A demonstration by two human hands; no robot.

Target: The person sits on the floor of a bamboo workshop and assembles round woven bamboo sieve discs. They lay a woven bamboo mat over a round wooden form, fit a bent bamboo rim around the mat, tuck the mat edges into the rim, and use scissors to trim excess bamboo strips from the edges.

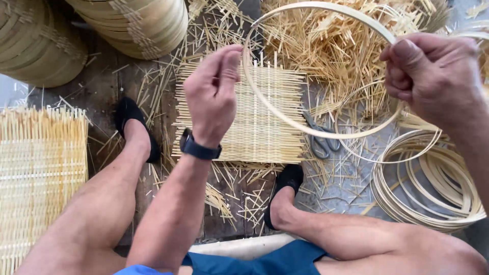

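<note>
I hold a pale bamboo hoop (326,133) up in front of me with both hands. My left hand (213,94), with a black watch on its wrist, pinches the hoop's left side between thumb and fingers. My right hand (433,76) grips the hoop's upper right side. Below the hoop, a square woven bamboo mat (265,127) lies on the floor between my feet in black shoes. A pair of scissors (321,137) rests just right of the mat, seen through the hoop.
A stack of bamboo hoops (433,188) lies at the right. Loose bamboo slivers (336,46) are heaped at the top. Stacked woven baskets (137,23) stand top left, and another woven mat (41,173) lies at the left edge.
</note>
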